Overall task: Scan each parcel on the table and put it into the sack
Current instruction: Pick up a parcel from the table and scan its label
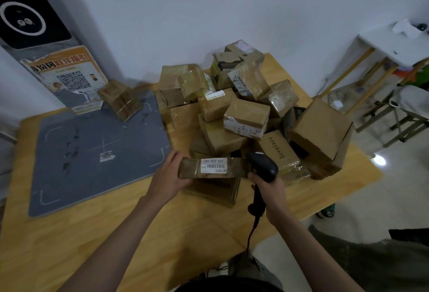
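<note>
I see my left hand (170, 173) curled round the left end of a flat brown parcel (210, 168), thumb on the near side and fingers over the far edge, holding it level just above the wooden table (97, 240) at the front of the heap. Its white label (213, 165) faces up, printed with a barcode and the characters 220-220-CA6 as far as I can read them. My right hand (270, 193) grips the handle of a black barcode scanner (263, 166), whose head sits at the parcel's right end, angled over the label; a black cord (251, 233) runs down from the handle toward me. Behind the held parcel rises a pile of cardboard boxes (246, 117), many wrapped in clear tape, one lettered "loveixcc" (276, 150) lying just beside the scanner, and a larger plain carton (321, 129) at the right edge. To the left lies a grey mat (76, 166) with white corner marks, a single taped box (120, 100) standing at its far corner. A poster with a QR code (72, 80) leans against the wall behind. I cannot make out a sack anywhere in view.
</note>
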